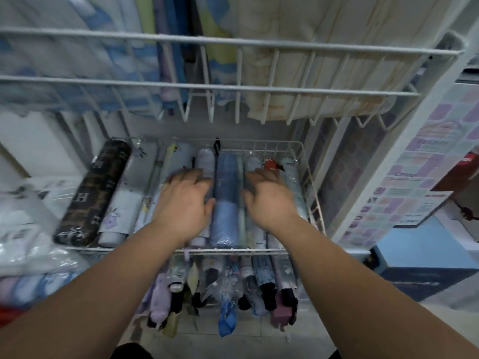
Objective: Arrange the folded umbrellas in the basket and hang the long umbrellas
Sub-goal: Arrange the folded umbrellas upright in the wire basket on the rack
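Observation:
A white wire basket (315, 200) holds several folded umbrellas lying side by side. A blue folded umbrella (225, 208) lies in the middle, a dark brown patterned one (90, 195) at the far left, and a pale floral one (121, 206) beside it. My left hand (184, 203) rests palm down on the umbrellas just left of the blue one, fingers spread. My right hand (267, 195) rests on the wrapped umbrellas just right of it, fingers apart. Neither hand grips anything. Below the basket, long umbrellas (228, 288) hang with handles downward.
An upper white wire shelf (233, 88) carries hanging fabrics and umbrellas above the basket. Wrapped goods (28, 229) are stacked at the left. A white post with a pastel poster (404, 182) stands at the right, with a blue surface (420, 244) beyond it.

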